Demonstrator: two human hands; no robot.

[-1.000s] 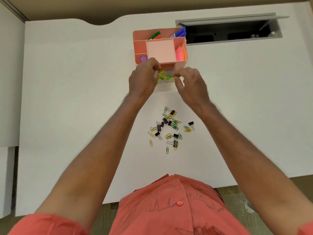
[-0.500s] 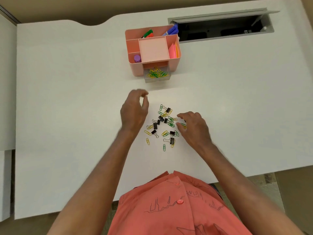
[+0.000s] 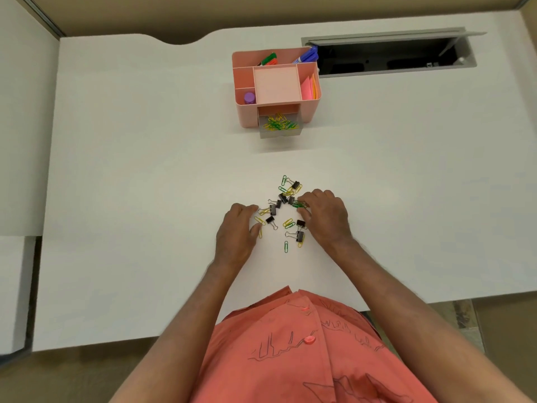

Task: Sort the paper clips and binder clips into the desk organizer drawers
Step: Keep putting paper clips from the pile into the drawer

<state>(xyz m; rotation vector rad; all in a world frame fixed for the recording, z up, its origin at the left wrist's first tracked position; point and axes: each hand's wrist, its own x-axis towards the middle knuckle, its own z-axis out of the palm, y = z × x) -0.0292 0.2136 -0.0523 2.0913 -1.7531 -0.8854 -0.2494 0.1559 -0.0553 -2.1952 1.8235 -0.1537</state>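
Both hands down on the white tabletop (image 3: pixel 116 199), mid-tabletop toward its near edge, flanking a loose pile of paper clips (image 3: pixel 288 223) and black binder clips (image 3: pixel 272 210). Left hand (image 3: pixel 236 231) palm down, fingers loosely curled at the pile's left side, fingertips touching yellow clips; cannot tell if it pinches one. Right hand (image 3: pixel 325 218) at the pile's right side, fingertips pressed together on green paper clips. Pink desk organizer (image 3: pixel 276 82) sits well apart, toward the far edge, beside an open cable hatch (image 3: pixel 389 53). Its clear drawer (image 3: pixel 280 126) is pulled out toward the near edge, holding yellow and green paper clips. Top compartments hold markers, sticky notes, a purple cap.
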